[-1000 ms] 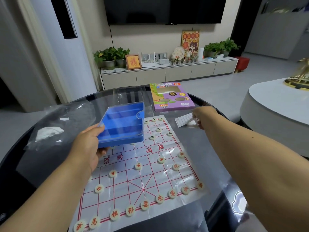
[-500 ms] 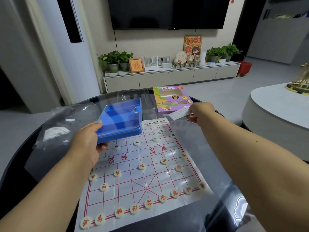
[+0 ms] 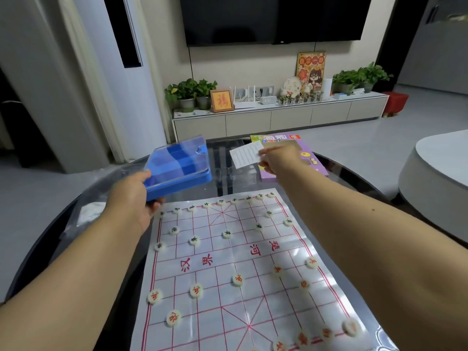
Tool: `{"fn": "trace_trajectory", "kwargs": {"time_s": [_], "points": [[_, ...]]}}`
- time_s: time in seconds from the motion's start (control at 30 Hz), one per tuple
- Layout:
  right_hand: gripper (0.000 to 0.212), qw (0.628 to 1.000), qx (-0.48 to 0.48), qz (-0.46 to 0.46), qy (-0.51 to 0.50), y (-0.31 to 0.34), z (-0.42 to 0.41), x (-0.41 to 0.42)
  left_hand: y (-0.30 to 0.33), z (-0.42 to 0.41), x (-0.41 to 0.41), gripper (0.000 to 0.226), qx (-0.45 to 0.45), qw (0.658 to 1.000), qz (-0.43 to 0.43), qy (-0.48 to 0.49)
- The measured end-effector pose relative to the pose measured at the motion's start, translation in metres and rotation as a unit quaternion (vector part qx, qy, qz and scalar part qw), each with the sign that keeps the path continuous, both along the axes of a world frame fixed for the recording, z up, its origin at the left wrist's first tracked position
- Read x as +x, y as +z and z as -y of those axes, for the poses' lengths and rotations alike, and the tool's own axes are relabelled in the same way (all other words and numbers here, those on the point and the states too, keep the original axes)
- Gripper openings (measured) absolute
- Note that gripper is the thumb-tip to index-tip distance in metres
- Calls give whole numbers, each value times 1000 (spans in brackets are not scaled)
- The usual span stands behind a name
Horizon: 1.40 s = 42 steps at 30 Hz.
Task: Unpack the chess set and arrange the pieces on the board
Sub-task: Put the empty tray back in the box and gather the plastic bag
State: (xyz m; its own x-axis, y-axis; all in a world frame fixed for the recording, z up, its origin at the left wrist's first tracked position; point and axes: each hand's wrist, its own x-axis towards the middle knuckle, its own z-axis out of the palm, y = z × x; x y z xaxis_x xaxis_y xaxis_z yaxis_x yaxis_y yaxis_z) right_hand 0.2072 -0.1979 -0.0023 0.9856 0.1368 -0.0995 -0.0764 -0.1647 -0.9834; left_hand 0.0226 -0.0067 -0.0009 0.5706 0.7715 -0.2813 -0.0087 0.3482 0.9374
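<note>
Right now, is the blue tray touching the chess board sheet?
Apart. In the head view the left hand holds the blue tray tilted in the air, beyond the far edge of the chess board sheet, with dark table showing between them.

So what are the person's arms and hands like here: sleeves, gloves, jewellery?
Both forearms are bare as far as the frame shows; no sleeve edge is in view. The left hand and right hand wear no gloves. No watch, bracelet or ring shows. A small dark spot marks the right forearm.
</note>
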Motion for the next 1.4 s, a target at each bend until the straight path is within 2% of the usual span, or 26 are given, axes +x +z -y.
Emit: {"fn": "trace_trajectory", "kwargs": {"time_s": [0.07,0.2,0.37,0.43,0.57,0.63,0.73,0.8,0.97,1.1,1.2,1.23,1.3,1.4], "points": [[25,998,-47,22,20,-1,-17,8,2,-6,13,17,-11,1000,10,6],[30,992,-103,53,55,-8,-47,26,6,-12,37,3,-17,999,28,5],[35,967,-207,92,120,-20,-75,39,1,-26,68,13,19,1000,20,2],[38,940,-287,105,150,-27,-84,44,-3,-29,78,9,26,1000,15,-3],[46,854,-464,151,179,-38,-88,50,-11,-33,96,11,29,999,14,-13],[51,824,-502,201,168,-39,-83,47,-14,-33,104,13,27,999,12,-13],[42,802,-515,265,144,-38,-75,41,-18,-32,116,17,35,999,4,-14],[40,810,-504,261,147,-38,-71,37,-21,-31,126,21,45,999,-1,-17],[45,857,-440,231,137,-39,-64,36,-26,-23,150,20,56,997,3,-43],[46,860,-430,238,139,-40,-60,37,-31,-17,165,21,113,990,-26,-84],[49,848,-437,262,148,-43,-58,41,-40,-19,173,13,227,967,-49,-108],[50,842,-442,271,151,-44,-57,42,-44,-22,175,21,287,948,-80,-112],[54,834,-446,286,155,-46,-55,45,-47,-26,176,25,381,897,-179,-134],[52,820,-461,294,170,-47,-56,47,-50,-31,184,39,403,846,-318,-143]]}}
